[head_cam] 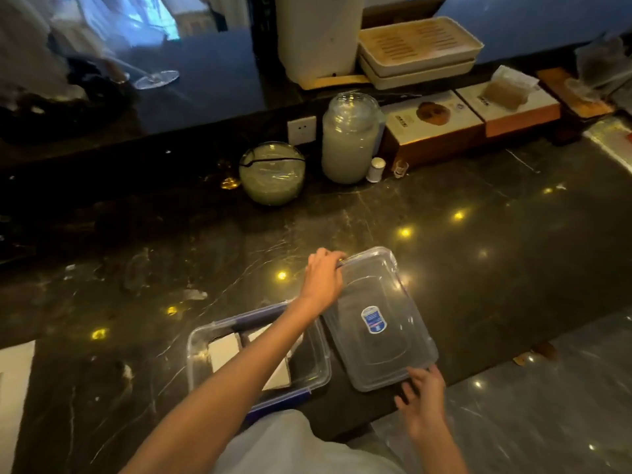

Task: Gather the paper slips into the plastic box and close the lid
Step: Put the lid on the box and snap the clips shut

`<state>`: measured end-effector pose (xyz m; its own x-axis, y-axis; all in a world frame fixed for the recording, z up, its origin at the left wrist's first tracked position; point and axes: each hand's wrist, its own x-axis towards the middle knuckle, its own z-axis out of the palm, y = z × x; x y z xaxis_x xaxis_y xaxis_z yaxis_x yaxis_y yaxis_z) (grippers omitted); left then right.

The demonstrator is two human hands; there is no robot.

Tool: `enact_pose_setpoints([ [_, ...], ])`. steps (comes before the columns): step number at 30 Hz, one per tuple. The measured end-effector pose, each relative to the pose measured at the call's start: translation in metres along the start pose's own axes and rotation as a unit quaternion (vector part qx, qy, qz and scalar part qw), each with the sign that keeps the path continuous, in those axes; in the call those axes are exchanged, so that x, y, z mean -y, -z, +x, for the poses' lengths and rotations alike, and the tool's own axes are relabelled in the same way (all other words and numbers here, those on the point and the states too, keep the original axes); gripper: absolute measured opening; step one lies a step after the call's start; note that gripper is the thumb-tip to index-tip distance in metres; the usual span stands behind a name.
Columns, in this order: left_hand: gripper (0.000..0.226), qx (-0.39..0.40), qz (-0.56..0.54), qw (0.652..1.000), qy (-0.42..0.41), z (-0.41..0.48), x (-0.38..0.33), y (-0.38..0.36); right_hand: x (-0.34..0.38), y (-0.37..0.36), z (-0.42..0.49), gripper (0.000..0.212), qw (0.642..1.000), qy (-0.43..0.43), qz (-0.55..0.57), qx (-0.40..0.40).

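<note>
A clear plastic box [198, 340] with blue clips sits open on the dark marble counter near the front edge. White paper slips [224, 350] lie inside it, partly hidden under my left forearm. The clear lid [379, 319], with a blue sticker, lies flat just right of the box. My left hand [323, 277] reaches across the box and grips the lid's far left corner. My right hand [422, 396] holds the lid's near edge with fingers curled under it.
At the back stand a round glass bowl [272, 172], a tall glass jar [350, 138], a small white shaker [376, 169], cardboard boxes [434, 128] and stacked cream trays [419, 49]. A white sheet [13, 388] lies at the left edge. The counter's front edge [478, 374] drops off right of the lid.
</note>
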<state>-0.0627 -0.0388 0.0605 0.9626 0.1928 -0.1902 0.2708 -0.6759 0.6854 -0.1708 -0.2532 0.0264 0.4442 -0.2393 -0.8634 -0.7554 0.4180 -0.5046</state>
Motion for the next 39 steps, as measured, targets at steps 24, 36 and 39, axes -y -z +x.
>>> enact_pose_setpoints([
  [24,0.025,-0.212,-0.131,0.894,0.372,-0.195,0.168,0.075,-0.033,-0.141,-0.037,0.042,0.683,0.405,-0.589,0.148],
  [36,0.020,-0.170,-0.079,0.913,0.362,-0.194,0.181,0.071,-0.037,-0.137,-0.040,0.047,0.690,0.356,-0.620,0.110],
  [39,0.017,-0.158,-0.080,0.911,0.373,-0.193,0.184,0.072,-0.038,-0.134,-0.040,0.047,0.688,0.365,-0.615,0.125],
])
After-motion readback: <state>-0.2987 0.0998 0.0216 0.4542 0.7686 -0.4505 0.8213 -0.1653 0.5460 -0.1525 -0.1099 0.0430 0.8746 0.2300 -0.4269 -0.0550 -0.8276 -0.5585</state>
